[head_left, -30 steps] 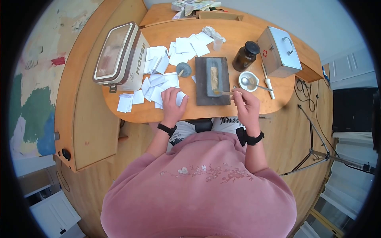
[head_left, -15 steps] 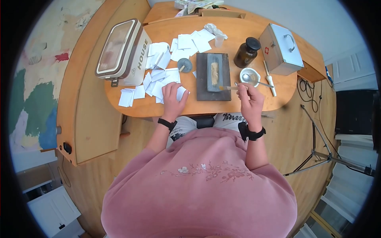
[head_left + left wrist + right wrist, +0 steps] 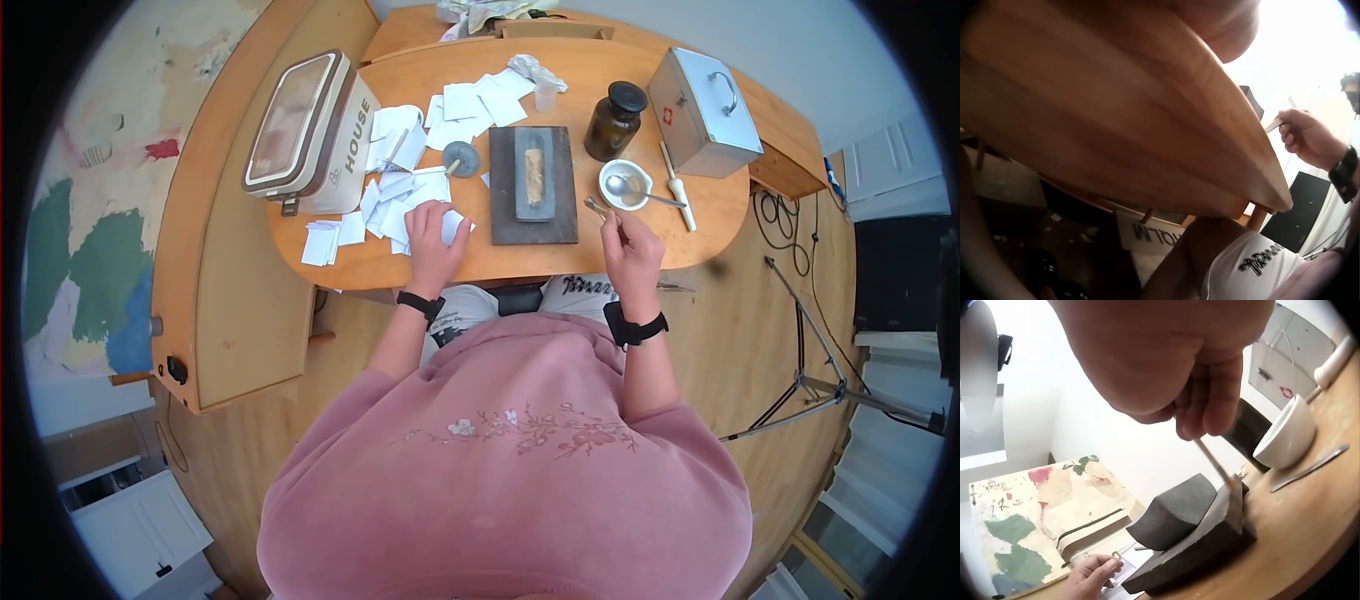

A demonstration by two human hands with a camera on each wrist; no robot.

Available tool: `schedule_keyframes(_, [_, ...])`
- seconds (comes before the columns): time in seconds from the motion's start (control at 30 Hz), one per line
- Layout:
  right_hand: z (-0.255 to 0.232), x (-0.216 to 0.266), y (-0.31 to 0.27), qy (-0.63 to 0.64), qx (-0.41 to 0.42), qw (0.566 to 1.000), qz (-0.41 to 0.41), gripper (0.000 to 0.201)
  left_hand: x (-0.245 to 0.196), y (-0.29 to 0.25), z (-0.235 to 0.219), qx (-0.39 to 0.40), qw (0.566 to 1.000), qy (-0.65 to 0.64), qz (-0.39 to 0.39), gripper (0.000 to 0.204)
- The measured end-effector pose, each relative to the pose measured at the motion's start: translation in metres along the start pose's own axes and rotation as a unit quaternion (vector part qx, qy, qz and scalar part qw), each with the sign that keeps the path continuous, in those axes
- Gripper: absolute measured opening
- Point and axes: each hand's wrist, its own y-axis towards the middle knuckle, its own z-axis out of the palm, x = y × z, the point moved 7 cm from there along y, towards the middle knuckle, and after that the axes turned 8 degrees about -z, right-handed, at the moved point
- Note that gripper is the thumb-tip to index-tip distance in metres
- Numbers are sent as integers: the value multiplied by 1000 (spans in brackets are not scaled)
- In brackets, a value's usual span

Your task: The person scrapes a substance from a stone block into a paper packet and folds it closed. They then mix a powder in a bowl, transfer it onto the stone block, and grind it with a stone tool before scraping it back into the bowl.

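My right hand [image 3: 632, 250] pinches a thin wooden-handled brush [image 3: 1213, 459]. In the right wrist view its bristle tip overlaps the near corner of a dark board [image 3: 505, 235]. On that board stands a grey stone trough [image 3: 535, 213] with a strip of light brown powder [image 3: 534, 175] inside. My left hand [image 3: 436, 250] rests at the table's front edge over white paper squares [image 3: 430, 188], fingers relaxed. A slim metal spatula [image 3: 1310, 469] lies beside a white bowl [image 3: 626, 200], close to the right hand. The bowl has a metal spoon [image 3: 655, 195] in it.
A grey stone wheel [image 3: 461, 158] with a wooden handle lies left of the board. Behind the bowl stand a brown glass jar [image 3: 612, 125] and a metal first-aid box [image 3: 705, 115]. A white-handled tool [image 3: 680, 195] lies right of the bowl. A storage box [image 3: 310, 140] stands far left.
My right hand has drawn the brush back to the right, away from the trough's near end. The left hand stays in place over the papers.
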Motion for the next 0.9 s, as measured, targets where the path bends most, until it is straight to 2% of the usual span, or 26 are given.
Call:
schedule_keyframes(0.03, [0,1,-2,-1,-2,1000,2,15,0,-1,1,-2,1000,10,7,38])
schedule_keyframes(0.1, [5,-7,-9,127,6,990,67,14,1,-1,3,0,1000,12,16,39])
schedule_keyframes(0.13, [4,-11,-10,127,3,990,67,14,2,-1,4,-1,1000,16,23,39])
schedule_keyframes(0.2, [22,-23,-8,125,126,982,67,19,3,-1,5,1,1000,16,26,39])
schedule_keyframes(0.23, [23,-28,-4,126,125,982,66,19,4,-1,5,3,1000,17,25,40])
schedule_keyframes(0.3, [5,-21,10,-38,2,998,-57,20,3,-2,5,1,1000,15,23,39])
schedule_keyframes(0.33, [6,-16,13,-35,1,998,-59,20,3,-1,4,0,1000,13,18,39])
schedule_keyframes(0.37, [7,-24,14,95,-7,995,40,19,3,-1,4,-2,1000,15,19,39])
schedule_keyframes(0.4, [12,-32,10,222,-14,965,140,17,3,-1,3,-3,1000,18,20,39])
schedule_keyframes(0.43, [13,-32,9,223,-15,965,140,17,2,-2,4,-4,1000,19,23,39])
schedule_keyframes(0.5, [30,-36,6,168,91,974,124,19,0,-1,4,-3,999,18,29,38])
schedule_keyframes(0.53, [22,-22,14,50,28,998,-2,20,0,-1,4,-4,999,18,34,38])
schedule_keyframes(0.57, [22,-20,13,51,27,998,-3,20,-1,-1,5,-5,999,18,35,38])
schedule_keyframes(0.63, [16,-21,12,92,-24,993,62,20,1,-1,4,0,1000,18,23,38])
schedule_keyframes(0.67, [16,-20,12,94,-25,993,62,20,1,-1,4,-1,1000,20,25,38])
schedule_keyframes(0.73, [35,-31,5,208,83,960,169,21,0,-1,4,-3,999,23,29,38])
schedule_keyframes(0.77, [37,-37,6,207,79,960,168,21,0,-1,5,-3,999,22,32,38])
schedule_keyframes(0.8, [30,-33,12,93,31,994,54,22,0,-1,5,1,999,23,33,38])
schedule_keyframes(0.83, [22,-17,19,-23,-17,998,-63,22,0,-1,5,3,999,24,34,38])
schedule_keyframes(0.87, [23,-15,20,-23,-19,997,-65,22,-1,0,3,0,999,24,36,38])
schedule_keyframes(0.9, [25,-21,18,61,-18,998,5,22,-1,0,3,3,999,23,33,38])
